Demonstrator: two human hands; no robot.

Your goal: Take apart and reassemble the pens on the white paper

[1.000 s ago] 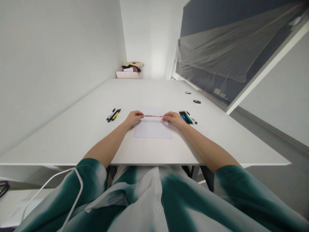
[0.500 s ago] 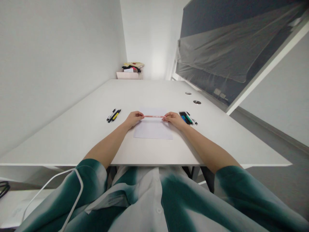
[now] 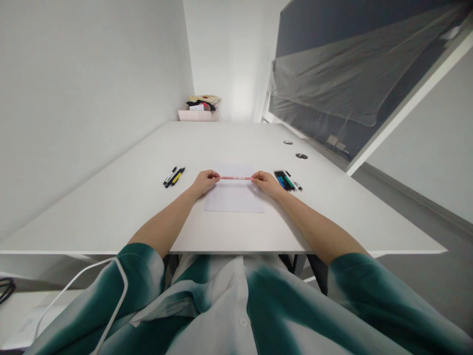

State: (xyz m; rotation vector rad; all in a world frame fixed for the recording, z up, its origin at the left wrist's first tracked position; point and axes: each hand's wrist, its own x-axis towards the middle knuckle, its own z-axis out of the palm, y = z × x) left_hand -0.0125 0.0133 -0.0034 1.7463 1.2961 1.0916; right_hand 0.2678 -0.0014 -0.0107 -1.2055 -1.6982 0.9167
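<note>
Over one sheet (image 3: 234, 198), two hands (image 3: 205, 182) (image 3: 266, 183), one pencil (image 3: 235, 178)

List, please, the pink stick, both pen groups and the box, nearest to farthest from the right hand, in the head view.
1. Pink stick: held in the right hand.
2. Right pen group: right of that hand.
3. Left pen group: past the left hand.
4. Box: at the far end.

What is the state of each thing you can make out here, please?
Pink stick: held level, raised over the paper
Left hand: grip closed on the stick's left end
Right hand: grip closed on its right end
White paper: lying flat
Left-side pens: lying side by side
Right-side pens: lying bunched
Box: heaped above its rim
Dark panel: partly covered by plastic sheeting
White cable: bent
</note>
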